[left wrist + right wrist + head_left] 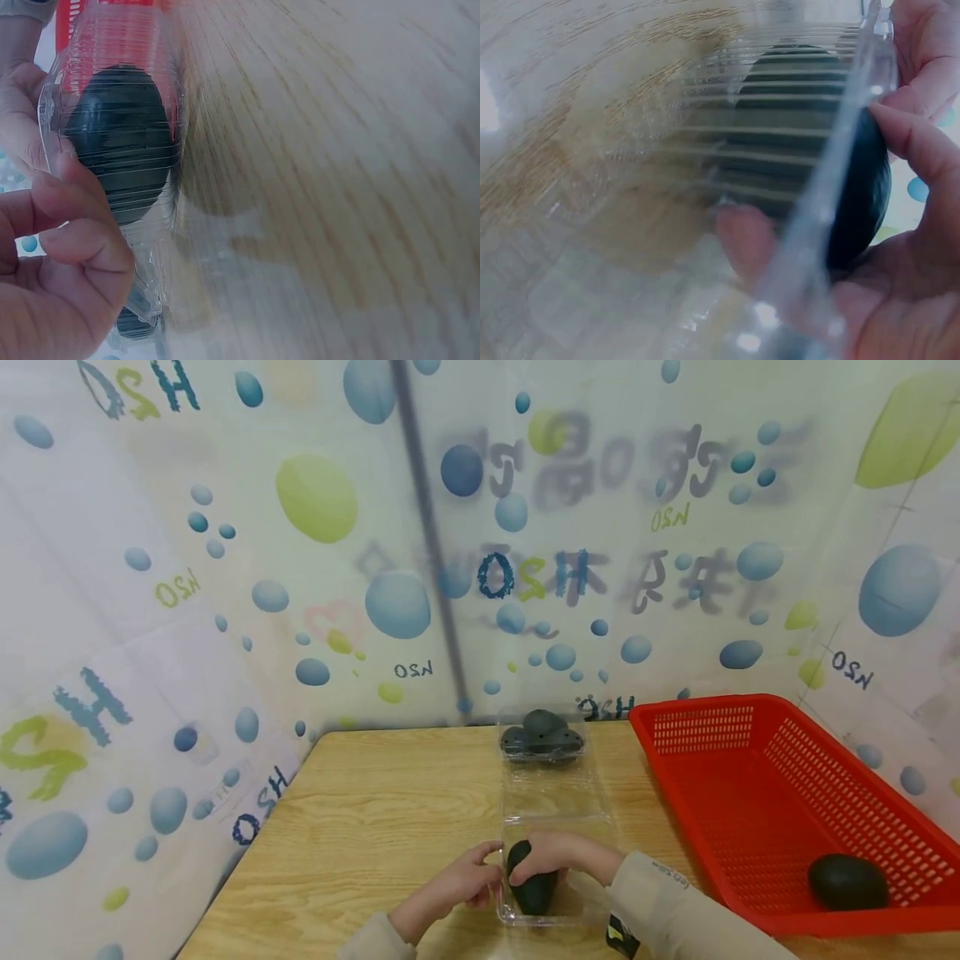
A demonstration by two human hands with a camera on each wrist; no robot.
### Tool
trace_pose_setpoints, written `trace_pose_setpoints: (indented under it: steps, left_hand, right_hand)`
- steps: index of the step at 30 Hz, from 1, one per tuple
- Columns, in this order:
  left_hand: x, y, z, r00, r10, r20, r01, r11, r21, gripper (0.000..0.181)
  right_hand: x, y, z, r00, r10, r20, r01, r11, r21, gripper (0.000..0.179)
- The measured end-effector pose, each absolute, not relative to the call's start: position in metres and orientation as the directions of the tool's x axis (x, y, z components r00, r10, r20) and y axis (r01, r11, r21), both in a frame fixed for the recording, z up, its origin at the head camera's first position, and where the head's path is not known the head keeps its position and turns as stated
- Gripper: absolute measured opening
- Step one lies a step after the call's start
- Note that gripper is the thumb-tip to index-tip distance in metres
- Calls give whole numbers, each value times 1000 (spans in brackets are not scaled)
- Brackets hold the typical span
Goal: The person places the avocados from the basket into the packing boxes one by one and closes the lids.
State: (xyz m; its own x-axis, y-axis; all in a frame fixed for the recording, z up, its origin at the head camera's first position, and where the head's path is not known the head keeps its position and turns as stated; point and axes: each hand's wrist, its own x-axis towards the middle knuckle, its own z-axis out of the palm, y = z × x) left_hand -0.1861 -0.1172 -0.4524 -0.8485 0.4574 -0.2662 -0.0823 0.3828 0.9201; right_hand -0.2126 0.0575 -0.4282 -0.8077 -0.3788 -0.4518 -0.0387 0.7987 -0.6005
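Observation:
In the head view, my right hand [558, 853] grips a dark green avocado [534, 895] inside a clear plastic container [504, 906] on the table. The right wrist view shows the avocado [862, 191] through the container's ribbed wall, with fingers and thumb of the right hand [922, 225] around it. My left hand [468, 878] is at the container's left edge. In the left wrist view, the curled fingers of the left hand [67, 255] hold the container by its rim, beside the avocado [124, 142].
Behind, another clear container [502, 718] holds several dark avocados [543, 727]. A red perforated basket [750, 810] stands on the right with one avocado [847, 882] in its near corner. The wooden table [390, 802] ends at a printed curtain [315, 568].

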Motion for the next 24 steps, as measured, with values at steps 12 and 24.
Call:
trace_pose_setpoints:
  steps: [12, 24]
  left_hand:
    - [-186, -119, -453, -846, 457, -274, -94, 378, 921, 56]
    - [-185, -120, -453, -846, 459, -272, -97, 370, 924, 56]
  right_hand:
    - [-218, 67, -392, -848, -348, -399, -90, 838, -538, 53]
    - [-246, 158, -329, -857, -377, -351, -174, 853, -493, 65]
